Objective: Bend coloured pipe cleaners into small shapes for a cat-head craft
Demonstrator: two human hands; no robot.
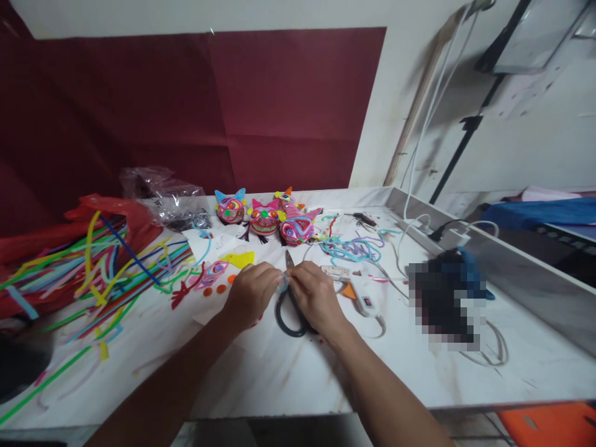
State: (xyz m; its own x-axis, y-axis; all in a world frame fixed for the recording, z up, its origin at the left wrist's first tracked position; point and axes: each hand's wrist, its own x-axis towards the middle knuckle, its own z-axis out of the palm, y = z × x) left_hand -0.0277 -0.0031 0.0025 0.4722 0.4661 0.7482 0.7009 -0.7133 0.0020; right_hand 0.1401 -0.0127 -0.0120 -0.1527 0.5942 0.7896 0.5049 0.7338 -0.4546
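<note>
My left hand (254, 292) and my right hand (317, 297) meet above the white table, fingertips pinched close together. Between them shows a small light-blue piece (282, 284), mostly covered by the fingers; its exact kind is unclear. Black-handled scissors (289, 328) lie under my hands, blades pointing away from me, partly hidden by my right hand. Left of my left hand are small orange discs (207, 290), a yellow piece (241, 259) and a pink-and-purple coiled pipe-cleaner shape (214, 272). A white glue gun (367, 299) with an orange part lies right of my right hand.
Colourful decorated animal figures (264, 218) stand at the back. Loose pipe cleaners (112, 267) spill from a red bag (153, 226) at left, beside a clear plastic bag (172, 198). Blue strands (354, 249), cables and a dark pixelated heap (440, 304) lie at right, near a raised edge (526, 285).
</note>
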